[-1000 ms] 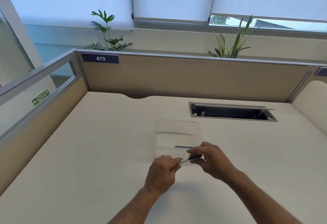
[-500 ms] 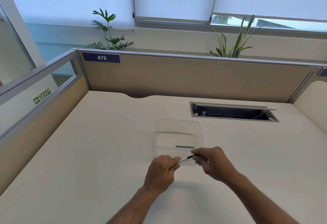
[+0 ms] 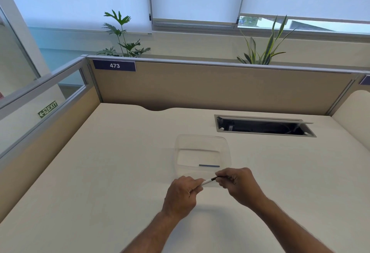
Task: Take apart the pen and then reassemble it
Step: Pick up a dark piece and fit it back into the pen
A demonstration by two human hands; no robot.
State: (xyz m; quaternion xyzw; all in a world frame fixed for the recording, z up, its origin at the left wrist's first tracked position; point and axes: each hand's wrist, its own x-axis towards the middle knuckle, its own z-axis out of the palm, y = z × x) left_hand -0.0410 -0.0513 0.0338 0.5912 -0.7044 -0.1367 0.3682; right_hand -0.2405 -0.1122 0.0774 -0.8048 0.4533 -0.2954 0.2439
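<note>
- Pen sits pinched at both ends: the left hand closes its grip on the white barrel end, the right hand closes its grip on the black end, both clamped tight on it with no gap showing.
- Only a short stretch of the pen shows between the two hands, white towards the left hand and black towards the right; the rest is hidden in the fingers.
- Judged from this hold, the step is either twisting or pulling the black section from the white barrel, or seating it back; the pictures do not settle which.
- To do it well: keep the two halves in one straight line, turn with the fingertips and not the wrist, and hold the white barrel still while the black end does the moving.
- Work over the clear plastic tray, which lies just beyond the hands on the worktop, so that any small part drops in it and not off the edge.
- Blue refill, thin and straight, already lies inside the tray at its near side, just beyond the pen and apart from it.
- Pen hovers above the worktop, at the tray's near edge.
</note>
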